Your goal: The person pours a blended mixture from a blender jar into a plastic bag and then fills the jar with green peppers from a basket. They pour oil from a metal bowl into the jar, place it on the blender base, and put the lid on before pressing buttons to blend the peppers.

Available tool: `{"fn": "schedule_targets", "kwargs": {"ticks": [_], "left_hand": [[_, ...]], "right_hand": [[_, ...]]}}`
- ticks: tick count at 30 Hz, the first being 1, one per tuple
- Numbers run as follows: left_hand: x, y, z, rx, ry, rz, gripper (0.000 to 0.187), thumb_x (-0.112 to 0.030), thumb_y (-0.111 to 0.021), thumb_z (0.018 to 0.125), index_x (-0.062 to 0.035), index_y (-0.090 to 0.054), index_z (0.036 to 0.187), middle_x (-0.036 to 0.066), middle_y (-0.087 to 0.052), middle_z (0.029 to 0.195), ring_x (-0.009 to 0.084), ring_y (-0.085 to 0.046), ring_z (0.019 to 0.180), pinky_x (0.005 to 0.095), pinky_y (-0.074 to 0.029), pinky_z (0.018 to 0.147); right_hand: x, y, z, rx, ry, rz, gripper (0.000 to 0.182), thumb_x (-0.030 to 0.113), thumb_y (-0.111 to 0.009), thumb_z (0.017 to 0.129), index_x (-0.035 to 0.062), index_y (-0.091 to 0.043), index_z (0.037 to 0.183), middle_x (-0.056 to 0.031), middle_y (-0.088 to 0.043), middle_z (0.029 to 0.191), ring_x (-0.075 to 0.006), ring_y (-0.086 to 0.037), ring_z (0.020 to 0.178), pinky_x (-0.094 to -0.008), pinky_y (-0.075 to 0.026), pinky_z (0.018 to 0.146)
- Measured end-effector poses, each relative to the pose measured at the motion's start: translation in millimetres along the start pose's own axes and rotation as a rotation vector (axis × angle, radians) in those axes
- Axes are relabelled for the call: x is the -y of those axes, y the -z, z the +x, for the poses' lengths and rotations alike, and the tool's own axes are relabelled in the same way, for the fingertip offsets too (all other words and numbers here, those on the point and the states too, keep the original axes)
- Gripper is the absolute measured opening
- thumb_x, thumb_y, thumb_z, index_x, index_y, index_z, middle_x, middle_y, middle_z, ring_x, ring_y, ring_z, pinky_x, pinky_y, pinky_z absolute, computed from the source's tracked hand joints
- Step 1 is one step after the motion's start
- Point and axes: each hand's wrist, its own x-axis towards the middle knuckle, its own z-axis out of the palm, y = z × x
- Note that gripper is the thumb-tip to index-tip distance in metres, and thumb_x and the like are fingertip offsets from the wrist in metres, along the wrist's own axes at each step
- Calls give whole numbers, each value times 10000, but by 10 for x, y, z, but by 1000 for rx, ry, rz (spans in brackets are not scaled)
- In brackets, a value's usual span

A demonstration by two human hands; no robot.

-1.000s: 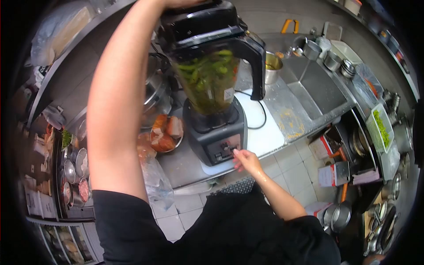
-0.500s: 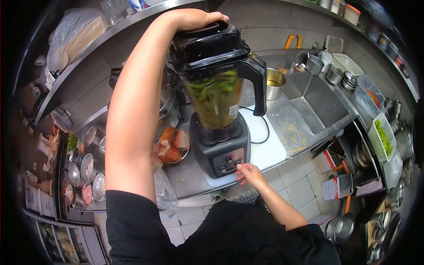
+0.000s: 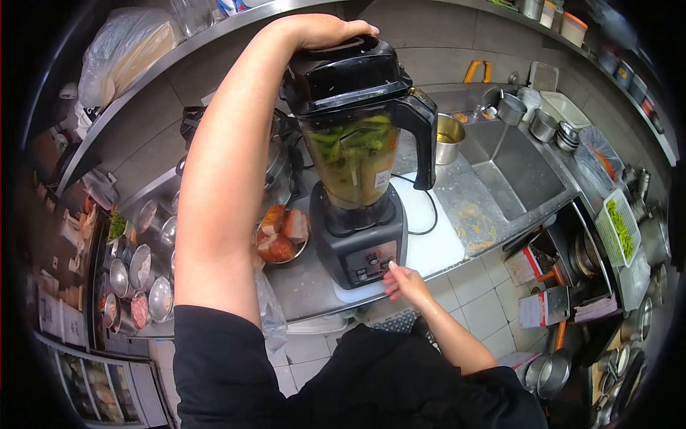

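A black blender (image 3: 357, 239) stands on a white cutting board (image 3: 439, 227). Its clear jar (image 3: 352, 161) holds green pieces in a cloudy yellow-green mix. My left hand (image 3: 330, 31) lies over the top of the black lid (image 3: 346, 80), thumb stretched out and the other fingers mostly hidden. Low in front of the base, my right hand (image 3: 406, 284) is empty, its thumb apart from loosely bent fingers. The thumb tip is right by the switches of the control panel (image 3: 371, 263).
Left of the base sits a bowl with browned meat chunks (image 3: 280, 236). A metal pot (image 3: 449, 138) is beside the sink (image 3: 518, 168). Several metal bowls (image 3: 141, 266) crowd the left side. A white basket (image 3: 616, 230) of cut green vegetables is at the right.
The green pieces in the jar look darker and more mixed into the liquid. My right thumb is slightly lower beside the switches. My left hand stays on the lid; the view shifts slightly.
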Motion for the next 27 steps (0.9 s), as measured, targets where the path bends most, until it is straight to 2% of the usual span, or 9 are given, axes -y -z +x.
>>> {"fn": "schedule_targets", "kwargs": {"ticks": [9, 14, 22, 24, 27], "left_hand": [[32, -29, 35, -4, -3, -18, 751, -792, -468, 816, -151, -753, 1084, 160, -701, 1061, 288, -668, 957, 430, -459, 931], [133, -63, 173, -14, 32, 22, 743, -792, -474, 813, -159, -753, 1084, 161, -701, 1065, 289, -672, 952, 432, -465, 920], [-12, -29, -41, -33, 37, 12, 733, -795, -495, 796, -173, -750, 1086, 157, -696, 1060, 280, -671, 939, 431, -472, 898], [-149, 20, -323, 19, -93, -32, 723, -791, -498, 797, -175, -750, 1079, 151, -695, 1048, 276, -667, 931, 434, -472, 886], [-21, -34, -99, -9, -43, -24, 715, -788, -497, 800, -175, -752, 1066, 146, -696, 1035, 275, -667, 921, 433, -472, 876]], "right_hand": [[-58, -21, 64, -13, 7, 14, 599, 537, -566, 946, -54, -640, 1016, -143, -676, 933, -193, -668, 706, -302, -556, 545], [-50, -43, 56, -19, 8, 5, 555, 494, -563, 962, -54, -628, 1020, -152, -672, 921, -197, -667, 719, -301, -560, 566], [-55, -56, 43, -33, 5, 20, 563, 532, -591, 933, -27, -637, 975, -127, -671, 909, -171, -653, 704, -284, -539, 560], [-51, -59, 39, -34, 5, 27, 560, 529, -592, 934, -27, -637, 973, -126, -671, 906, -171, -653, 705, -283, -539, 560], [-32, -63, 25, -38, 5, 23, 552, 523, -594, 935, -26, -637, 967, -124, -669, 898, -170, -653, 702, -284, -539, 555]]}}
